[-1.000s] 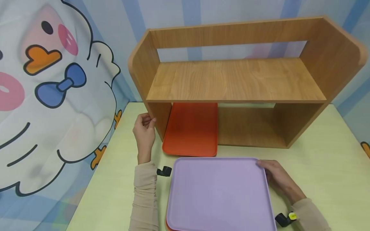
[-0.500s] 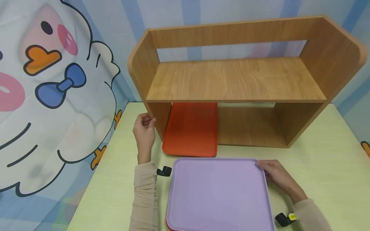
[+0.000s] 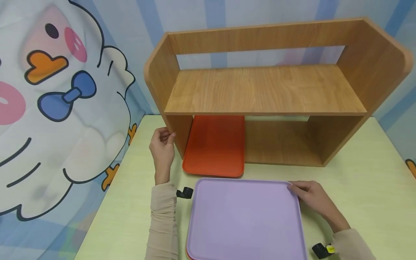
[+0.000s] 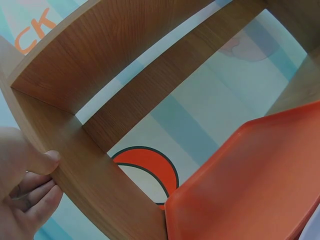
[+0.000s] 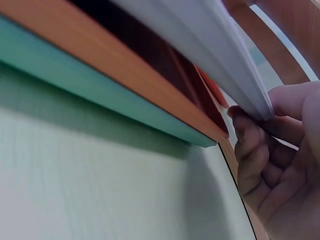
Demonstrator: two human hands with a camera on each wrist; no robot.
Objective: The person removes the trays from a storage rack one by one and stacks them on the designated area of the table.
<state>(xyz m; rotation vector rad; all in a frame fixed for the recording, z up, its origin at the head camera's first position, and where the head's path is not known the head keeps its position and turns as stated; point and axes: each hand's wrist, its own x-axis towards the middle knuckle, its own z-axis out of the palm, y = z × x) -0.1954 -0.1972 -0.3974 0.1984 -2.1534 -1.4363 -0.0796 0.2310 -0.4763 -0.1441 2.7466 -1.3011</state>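
Observation:
A light purple tray [image 3: 247, 220] lies nearest the person in the head view. My right hand [image 3: 320, 202] pinches its far right corner between thumb and fingers. The right wrist view shows this tray raised at that corner, tilted over an orange tray [image 5: 100, 59], which rests on a green tray [image 5: 100, 89]. My left hand [image 3: 162, 153] grips the front edge of the wooden shelf's left side panel [image 4: 95, 170], thumb on the near side, fingers curled against the outer side. A red-orange tray [image 3: 216, 148] sits in the lower left of the shelf, its front end sticking out.
The two-level wooden shelf [image 3: 266, 90] stands at the back of the pale yellow table [image 3: 354, 187]. Its lower bottom board [image 3: 282, 142] shows right of the red-orange tray. Behind hangs a cloth backdrop [image 3: 97, 144] with a cartoon bird.
The purple tray's far right corner has shifted slightly toward the person, and my right hand and wrist have drawn back a little to the right. My left hand stays on the shelf panel.

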